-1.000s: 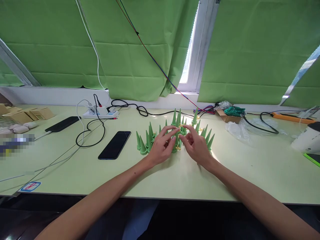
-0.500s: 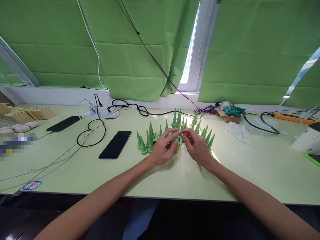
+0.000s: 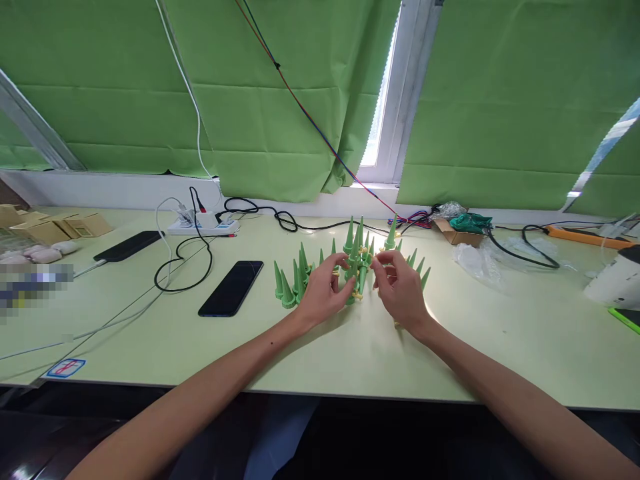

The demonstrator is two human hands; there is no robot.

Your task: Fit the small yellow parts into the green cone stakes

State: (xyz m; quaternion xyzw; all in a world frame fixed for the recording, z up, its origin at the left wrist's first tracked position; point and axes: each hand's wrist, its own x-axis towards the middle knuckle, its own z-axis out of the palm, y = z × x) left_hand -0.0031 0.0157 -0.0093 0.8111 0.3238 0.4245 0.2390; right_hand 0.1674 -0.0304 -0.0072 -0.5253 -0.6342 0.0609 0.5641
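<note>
Several green plastic cone-shaped spikes (image 3: 286,292) stand upright on the table, with small yellow fittings among them. My left hand (image 3: 325,288) is curled, its thumb and index finger around a green spike (image 3: 353,268) in the middle of the group. Opposite it, my right hand (image 3: 399,288) has thumb and fingertips pinched together. Whatever small piece is in that pinch is too small to name. Between the two hands a further green spike with a yellow fitting (image 3: 358,296) lies point downward. Other spikes are partly hidden behind both hands.
A black phone (image 3: 231,288) lies left of the spikes, and a black power bank (image 3: 129,247) farther left. Cables run from a white power strip (image 3: 203,225) along the back. At right are a small cardboard box (image 3: 457,235), clear plastic wrap (image 3: 477,263) and an orange object (image 3: 587,236).
My hands have drawn apart from fingertips touching, leaving a gap between them. The green spike at my left fingers now shows more fully.
</note>
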